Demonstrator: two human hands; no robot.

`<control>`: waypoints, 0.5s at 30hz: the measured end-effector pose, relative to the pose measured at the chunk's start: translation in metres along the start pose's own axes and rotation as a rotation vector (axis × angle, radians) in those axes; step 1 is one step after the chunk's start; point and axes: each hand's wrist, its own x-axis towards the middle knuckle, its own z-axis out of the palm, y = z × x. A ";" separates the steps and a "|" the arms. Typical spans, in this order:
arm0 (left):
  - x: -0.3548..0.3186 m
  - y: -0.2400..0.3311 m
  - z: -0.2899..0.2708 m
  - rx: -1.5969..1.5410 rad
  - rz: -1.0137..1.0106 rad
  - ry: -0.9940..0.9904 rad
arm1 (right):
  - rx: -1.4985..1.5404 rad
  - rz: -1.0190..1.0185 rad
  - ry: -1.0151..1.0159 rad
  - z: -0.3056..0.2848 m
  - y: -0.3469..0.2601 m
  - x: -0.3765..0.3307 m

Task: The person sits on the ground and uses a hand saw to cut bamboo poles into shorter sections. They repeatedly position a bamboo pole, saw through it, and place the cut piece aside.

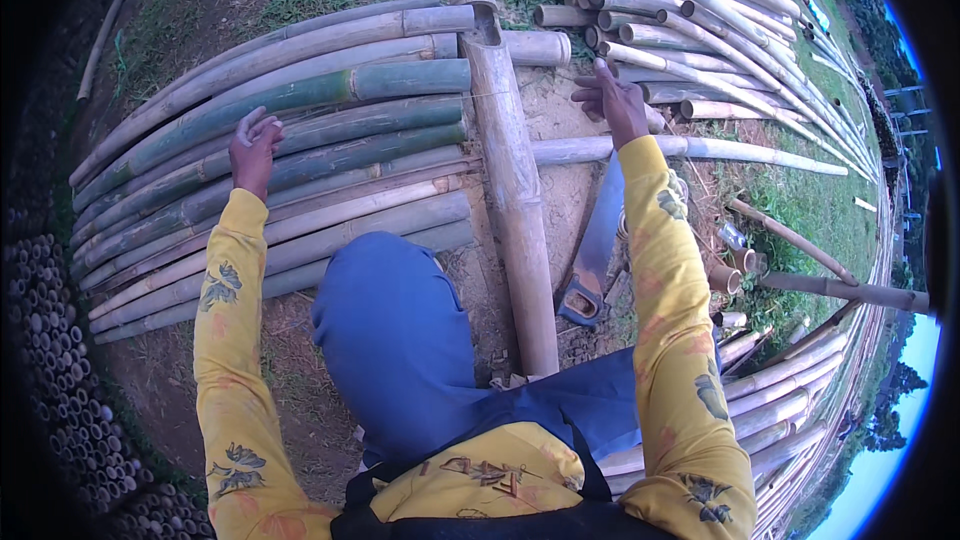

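Observation:
My left hand (255, 148) is raised over a row of cut bamboo poles (370, 125), its fingers curled in a pinch. Beyond the thick bamboo post (515, 200) that lies across the pole ends, my right hand (614, 102) is also pinched, with some fingers pointing left. A thin pale string (520, 92) runs taut between the two hands, crossing above the green pole and the post. The string's ends at my fingers are too fine to make out. Below my right hand a handsaw (590, 260) lies on the ground, its handle toward me.
A large stack of bamboo poles (700, 35) lies at the far right. One long pole (740, 150) extends right from the post. More poles (790, 400) are piled at the near right, by short bamboo pieces (725, 278). Many cut ends (70, 370) are stacked at left.

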 end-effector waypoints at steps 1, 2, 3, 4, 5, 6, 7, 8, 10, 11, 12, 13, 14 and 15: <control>-0.009 0.007 0.014 0.012 0.049 -0.025 | -0.043 0.026 0.090 -0.037 0.025 -0.006; -0.011 0.013 0.026 0.020 0.111 -0.031 | -0.017 0.093 0.170 -0.069 0.045 -0.012; -0.015 0.013 0.032 0.067 0.076 -0.118 | 0.016 0.092 0.253 -0.092 0.069 -0.023; -0.017 0.014 0.040 0.115 0.045 -0.207 | 0.047 0.088 0.340 -0.114 0.095 -0.036; -0.019 0.018 0.049 0.165 0.023 -0.284 | 0.082 0.074 0.420 -0.131 0.115 -0.045; -0.032 0.026 0.068 0.125 0.072 -0.307 | 0.063 0.150 0.444 -0.138 0.134 -0.059; -0.034 0.028 0.079 0.138 0.083 -0.373 | 0.020 0.260 0.393 -0.135 0.136 -0.078; -0.034 0.026 0.091 0.149 0.094 -0.439 | -0.097 0.232 0.326 -0.135 0.159 -0.087; -0.040 0.043 0.121 0.292 0.201 -0.584 | -0.226 0.369 0.234 -0.112 0.169 -0.113; -0.044 0.062 0.150 0.334 0.284 -0.685 | -0.380 0.386 0.179 -0.114 0.209 -0.118; -0.047 0.081 0.174 0.383 0.362 -0.777 | -0.565 0.342 0.201 -0.105 0.250 -0.128; -0.047 0.092 0.178 0.457 0.417 -0.823 | -0.510 0.486 0.137 -0.069 0.230 -0.140; -0.046 0.109 0.196 0.555 0.489 -0.880 | -0.618 0.504 0.189 -0.049 0.231 -0.161; -0.042 0.125 0.209 0.661 0.554 -0.924 | -0.621 0.548 0.151 -0.032 0.224 -0.180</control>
